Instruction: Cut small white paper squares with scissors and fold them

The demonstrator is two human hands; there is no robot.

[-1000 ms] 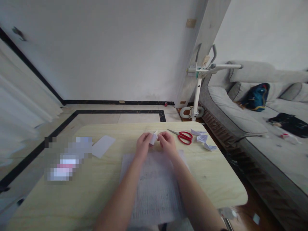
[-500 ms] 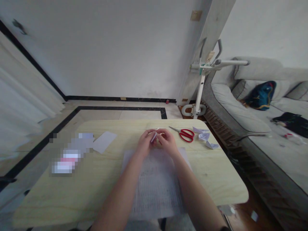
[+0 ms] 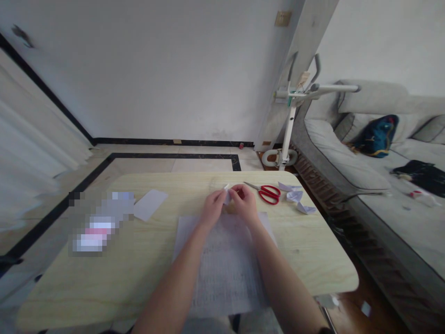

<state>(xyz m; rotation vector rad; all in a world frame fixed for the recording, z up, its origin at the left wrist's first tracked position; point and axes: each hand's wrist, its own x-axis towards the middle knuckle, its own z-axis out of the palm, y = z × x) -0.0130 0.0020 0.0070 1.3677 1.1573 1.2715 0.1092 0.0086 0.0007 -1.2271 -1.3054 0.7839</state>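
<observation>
A small folded white paper piece is pinched between my left hand and my right hand, which meet just above the table's middle. Both hands have their fingers closed on it, thumbs and fingertips together. Under my forearms lies a large printed paper sheet. Red-handled scissors lie just right of my right hand.
The light wooden table also carries a white card at the left, a blurred-out object and several folded paper pieces at the right. A grey sofa and a white stand are beyond the table's right side.
My hands have drawn closer together on the paper piece, and it has turned a little between my fingers. The view shifted slightly.
</observation>
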